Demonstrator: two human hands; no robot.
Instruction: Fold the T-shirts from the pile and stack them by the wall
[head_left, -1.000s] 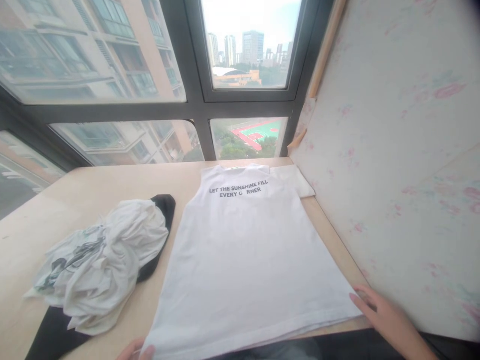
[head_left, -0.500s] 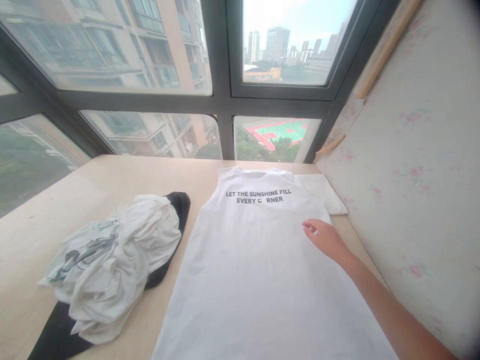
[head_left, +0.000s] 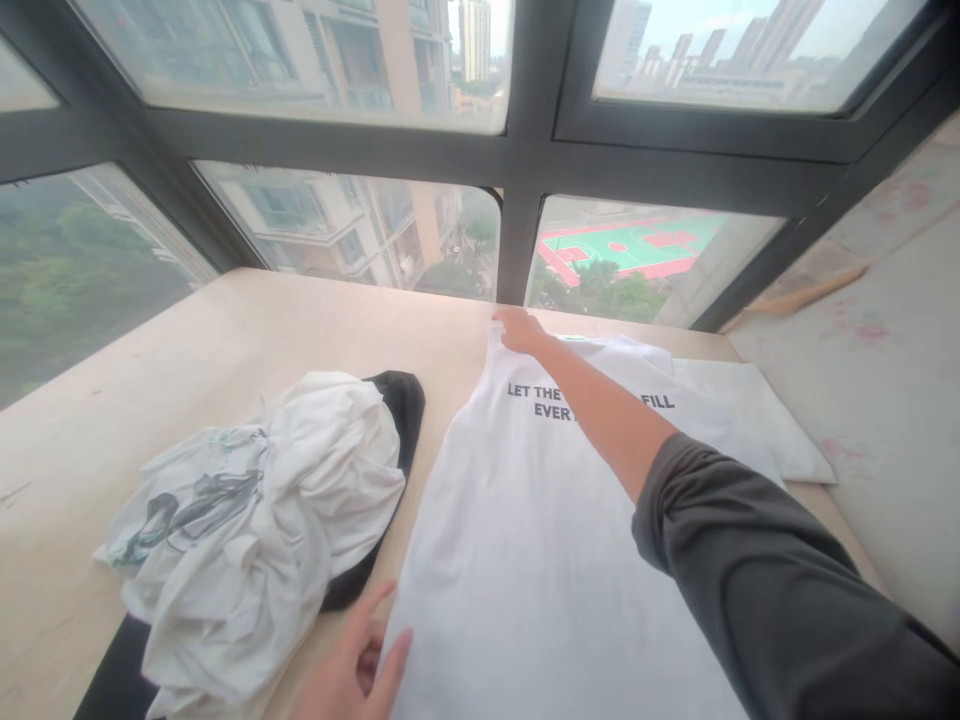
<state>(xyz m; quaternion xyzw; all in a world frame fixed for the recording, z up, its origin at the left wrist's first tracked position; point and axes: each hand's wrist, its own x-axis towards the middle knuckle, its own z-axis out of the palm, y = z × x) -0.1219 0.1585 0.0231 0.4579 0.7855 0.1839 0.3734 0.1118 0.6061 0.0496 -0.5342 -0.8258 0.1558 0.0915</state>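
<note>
A white sleeveless shirt [head_left: 525, 520] with dark printed lettering lies spread flat on the pale ledge. My right hand [head_left: 517, 330] reaches across it to the upper left shoulder, fingers closed on the shirt's edge there. The right forearm hides part of the lettering. At the bottom, my left hand [head_left: 360, 655] is beside the shirt's left edge, its thumb and fingers apart and nothing visible between them.
A crumpled white garment [head_left: 277, 540] lies on black cloth [head_left: 405, 400] at the left of the ledge [head_left: 247, 330]. Folded white fabric [head_left: 757, 405] shows at the shirt's right. Dark window frames [head_left: 337, 150] stand behind; a floral wall [head_left: 915, 400] borders the right.
My right hand has moved from the shirt's right side to its upper left shoulder and closed there. My left hand has come into view at the bottom. The view has shifted.
</note>
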